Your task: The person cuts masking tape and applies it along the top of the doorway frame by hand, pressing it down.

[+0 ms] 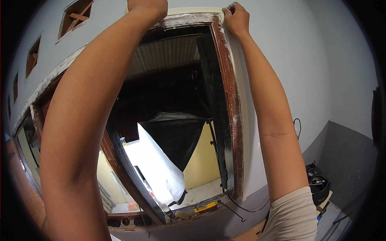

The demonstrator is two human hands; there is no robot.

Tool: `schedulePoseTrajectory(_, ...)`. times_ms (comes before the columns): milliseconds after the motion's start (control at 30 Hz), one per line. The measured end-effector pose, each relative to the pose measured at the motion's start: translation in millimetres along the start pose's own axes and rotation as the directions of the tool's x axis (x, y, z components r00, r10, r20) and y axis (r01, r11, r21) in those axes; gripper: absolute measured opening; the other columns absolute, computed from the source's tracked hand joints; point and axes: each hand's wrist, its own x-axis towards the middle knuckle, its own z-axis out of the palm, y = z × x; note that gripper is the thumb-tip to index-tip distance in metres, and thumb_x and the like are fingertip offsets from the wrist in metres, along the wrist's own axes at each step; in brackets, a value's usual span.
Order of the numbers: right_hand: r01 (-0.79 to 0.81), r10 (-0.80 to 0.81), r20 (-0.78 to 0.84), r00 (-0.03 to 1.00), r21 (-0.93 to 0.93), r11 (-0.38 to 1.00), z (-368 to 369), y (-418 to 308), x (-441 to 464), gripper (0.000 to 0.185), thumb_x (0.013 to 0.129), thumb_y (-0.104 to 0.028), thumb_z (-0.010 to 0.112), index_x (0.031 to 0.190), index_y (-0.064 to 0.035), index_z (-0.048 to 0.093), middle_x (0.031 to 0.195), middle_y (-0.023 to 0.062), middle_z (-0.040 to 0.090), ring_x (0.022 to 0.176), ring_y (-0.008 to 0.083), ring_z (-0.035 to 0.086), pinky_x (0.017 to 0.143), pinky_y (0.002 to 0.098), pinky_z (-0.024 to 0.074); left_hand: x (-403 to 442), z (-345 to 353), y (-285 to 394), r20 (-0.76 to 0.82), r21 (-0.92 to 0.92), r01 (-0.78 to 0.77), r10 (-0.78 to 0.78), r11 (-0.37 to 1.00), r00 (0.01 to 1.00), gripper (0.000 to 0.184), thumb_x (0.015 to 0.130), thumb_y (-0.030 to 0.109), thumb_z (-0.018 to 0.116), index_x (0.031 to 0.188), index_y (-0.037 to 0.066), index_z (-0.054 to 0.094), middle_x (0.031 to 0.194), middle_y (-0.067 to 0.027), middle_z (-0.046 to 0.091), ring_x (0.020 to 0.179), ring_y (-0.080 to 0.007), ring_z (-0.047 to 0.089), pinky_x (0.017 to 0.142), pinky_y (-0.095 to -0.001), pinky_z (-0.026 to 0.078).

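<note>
A thin cream-coloured strip (195,9) lay along the top of the worn brown wooden window frame (235,116). The person's right hand (237,18) pinched its corner end; the left hand (149,9) curled at its other visible end, its grip impossible to tell. Below, a yellow-and-black tool (206,207) rested on the sill (189,217).

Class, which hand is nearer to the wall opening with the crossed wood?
Left. The left hand is at the frame's top edge, right of the opening; the right hand is farther right, by the frame's upper corner.
</note>
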Motion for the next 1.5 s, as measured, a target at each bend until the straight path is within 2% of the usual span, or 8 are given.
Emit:
schedulePoseTrajectory(333, 0.032, -0.032, -0.017, 0.999, 0.013, 0.999, 0.8, 3.6, 3.4, 0.017, 0.087, -0.015, 0.075, 0.089, -0.0002, 0.068, 0.084, 0.0171, 0.073, 0.082, 0.0354, 0.071, 0.080, 0.0432, 0.0542, 0.3, -1.6, 1.1, 0.034, -0.009, 0.021, -0.021, 1.000, 0.999, 0.024, 0.088, 0.020, 0.067, 0.108, 0.010, 0.077, 0.107, -0.0128, 0.077, 0.103, -0.0281, 0.073, 0.102, -0.0524, 0.044)
schedulePoseTrajectory(433, -0.046, 0.045, 0.085, 0.995, 0.013, 0.999, -4.0, -1.1, 2.1, 0.019, 0.090, -0.021, 0.073, 0.096, -0.0033, 0.071, 0.102, 0.0176, 0.073, 0.097, 0.0347, 0.069, 0.087, 0.0457, 0.0522, -1.1, -5.8, 1.8, 0.046, -0.010, 0.025, -0.024, 1.000, 0.999, 0.023, 0.088, 0.020, 0.067, 0.107, 0.010, 0.078, 0.106, -0.0130, 0.077, 0.103, -0.0285, 0.073, 0.102, -0.0524, 0.045)
schedulePoseTrajectory(633, 0.012, -0.011, -0.012, 1.000, 0.077, 0.997, -10.5, -13.7, -5.1, 0.016, 0.087, -0.010, 0.073, 0.086, 0.0030, 0.064, 0.080, 0.0226, 0.067, 0.075, 0.0366, 0.065, 0.073, 0.0444, 0.0519, -0.6, -1.9, -0.3, 0.023, -0.006, 0.009, -0.008, 1.000, 1.000, 0.024, 0.086, 0.020, 0.069, 0.107, 0.011, 0.078, 0.106, -0.0127, 0.077, 0.104, -0.0282, 0.073, 0.101, -0.0522, 0.046)
schedulePoseTrajectory(1033, -0.041, 0.043, -0.209, 0.977, 0.015, 0.999, -16.9, -26.0, -14.6, 0.039, 0.085, -0.004, 0.077, 0.115, 0.0031, 0.054, 0.110, 0.0245, 0.059, 0.101, 0.0399, 0.061, 0.088, 0.0473, 0.0511, -3.1, -6.4, 1.8, 0.023, -0.015, 0.004, -0.004, 1.000, 1.000, 0.024, 0.083, 0.022, 0.071, 0.104, 0.012, 0.078, 0.102, -0.0117, 0.078, 0.098, -0.0287, 0.074, 0.098, -0.0511, 0.047)
schedulePoseTrajectory(1133, -0.153, 0.158, -0.022, 0.987, 0.150, 0.977, -30.7, -25.0, -20.5, 0.046, 0.092, -0.023, 0.073, 0.127, 0.0019, 0.059, 0.132, 0.0317, 0.054, 0.124, 0.0464, 0.054, 0.106, 0.0543, 0.0432, -2.6, -4.1, 0.5, 0.013, -0.013, 0.008, -0.008, 1.000, 1.000, 0.024, 0.083, 0.022, 0.071, 0.104, 0.011, 0.078, 0.102, -0.0122, 0.078, 0.099, -0.0290, 0.074, 0.098, -0.0512, 0.047)
schedulePoseTrajectory(1200, 0.124, -0.153, -0.111, 0.982, -0.228, 0.966, -30.5, -24.8, -32.4, 0.030, 0.093, -0.032, 0.070, 0.112, -0.0091, 0.073, 0.125, 0.0173, 0.067, 0.118, 0.0346, 0.060, 0.098, 0.0519, 0.0455, -1.1, -4.1, -1.4, 0.029, 0.015, 0.007, -0.007, 1.000, 1.000, 0.024, 0.083, 0.022, 0.071, 0.104, 0.011, 0.078, 0.102, -0.0125, 0.078, 0.099, -0.0292, 0.074, 0.098, -0.0512, 0.047)
schedulePoseTrajectory(1367, 0.312, -0.275, 0.152, 0.949, -0.370, 0.875, -28.8, -21.2, -58.1, 0.068, 0.099, -0.067, 0.043, 0.146, -0.0207, 0.059, 0.157, 0.0279, 0.040, 0.149, 0.0477, 0.028, 0.118, 0.0726, 0.0098, 1.5, 2.4, -1.1, -0.001, -0.019, 0.017, -0.017, 1.000, 1.000, 0.024, 0.085, 0.021, 0.070, 0.105, 0.011, 0.078, 0.104, -0.0129, 0.077, 0.101, -0.0292, 0.074, 0.100, -0.0524, 0.046)
schedulePoseTrajectory(1500, 0.313, -0.259, 0.176, 0.950, -0.477, 0.822, -22.7, -25.8, -68.5, 0.076, 0.098, -0.073, 0.039, 0.148, -0.0181, 0.057, 0.161, 0.0279, 0.034, 0.153, 0.0469, 0.023, 0.118, 0.0730, 0.0059, -4.1, -9.9, 1.8, 0.078, -0.014, 0.029, -0.027, 0.999, 0.997, 0.024, 0.086, 0.020, 0.068, 0.106, 0.011, 0.078, 0.106, -0.0132, 0.077, 0.102, -0.0292, 0.074, 0.101, -0.0525, 0.046)
